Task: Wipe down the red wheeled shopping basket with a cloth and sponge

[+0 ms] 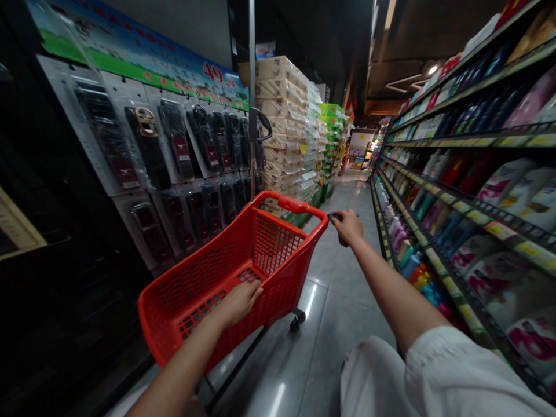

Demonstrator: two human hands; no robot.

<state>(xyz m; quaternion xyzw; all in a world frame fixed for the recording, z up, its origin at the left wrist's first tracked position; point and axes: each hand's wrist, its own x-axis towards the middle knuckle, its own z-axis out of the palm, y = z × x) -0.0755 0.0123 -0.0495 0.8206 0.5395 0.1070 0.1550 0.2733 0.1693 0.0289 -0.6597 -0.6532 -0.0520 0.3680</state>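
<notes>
A red plastic shopping basket on wheels (pixel 278 246) is tipped to the left in a shop aisle. My left hand (pixel 240 301) lies on its near rim with the fingers together and curled over the edge. My right hand (pixel 347 226) is stretched out ahead and closed round a dark handle just right of the basket's far rim. The basket holds nothing that I can see.
Packaged goods on a hanging display (pixel 174 150) line the left side. Stacked cartons (pixel 282 116) stand further along on the left. Shelves of bottles and detergent bags (pixel 478 191) run down the right. A grey tiled floor (pixel 330 324) leads ahead.
</notes>
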